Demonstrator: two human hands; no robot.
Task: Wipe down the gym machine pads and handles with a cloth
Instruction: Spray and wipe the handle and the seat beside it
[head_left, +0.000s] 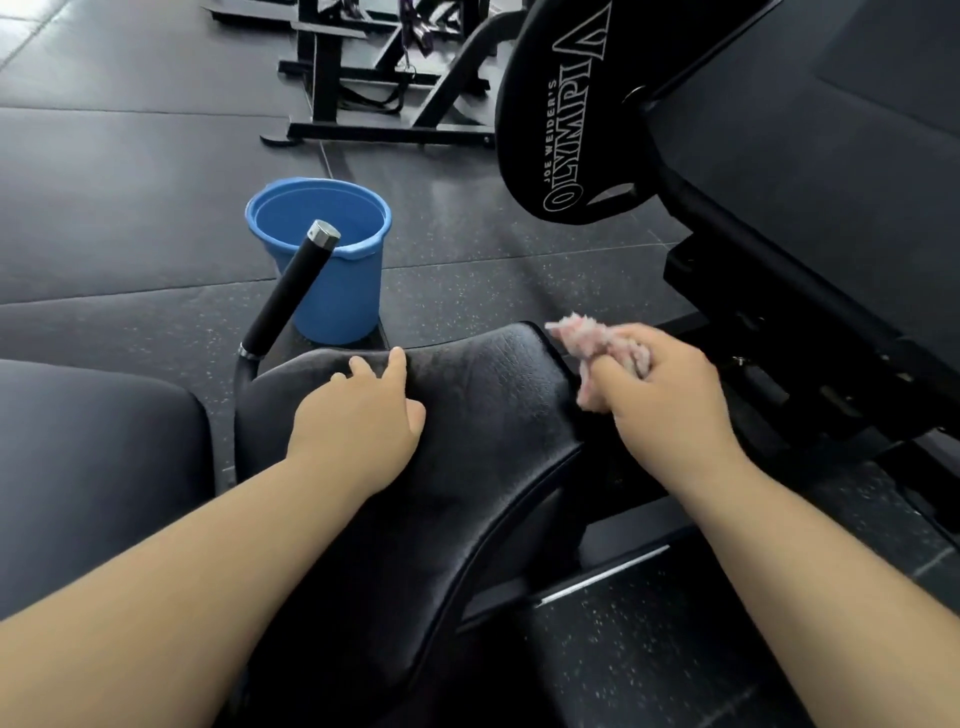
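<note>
A gym: black speckled rubber floor mats (130, 171), a black "Olympia" weight plate (558, 111) far right, black steel machine frames (363, 93) beyond.

Speckled dark grey rubber floor matting (130, 208) spreads around my gripping right hand (670, 384), with seams running off to its left. Ahead and left of my grip, a round blue plastic bucket (337, 296) stands on the matting. Far beyond it are black steel rack frames (322, 83) hung with purple straps (415, 36). Above my grip is a black weight plate with white OLYMPIA lettering (550, 114). Pale light glints off the floor near the bucket.
</note>
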